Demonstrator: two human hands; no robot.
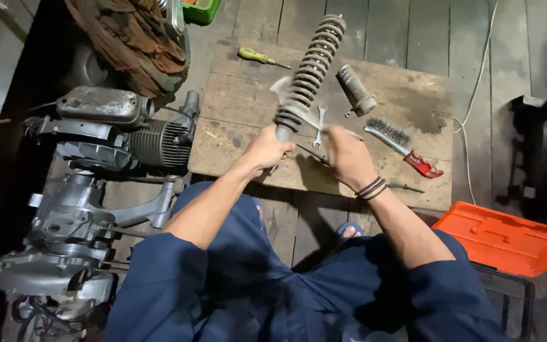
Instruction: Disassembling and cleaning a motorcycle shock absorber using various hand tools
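Coil-spring shock absorber [305, 76]: I see its long axis running from my left hand [266, 151], fingers wrapped round its lower end, toward the wooden board's [406, 101] far edge. Right hand [347, 157] alongside, fingers curled, contents blurred.

Both forearms bare, reaching forward from dark blue sleeves pushed up past the elbows. Left hand [266, 151] closed in a fist-like grip, knuckles up, wrist straight. Right hand [344, 155] just beside it, fingers curled and pointing toward the left, partly motion-blurred. Dark bands around right wrist. Hands near, not touching.
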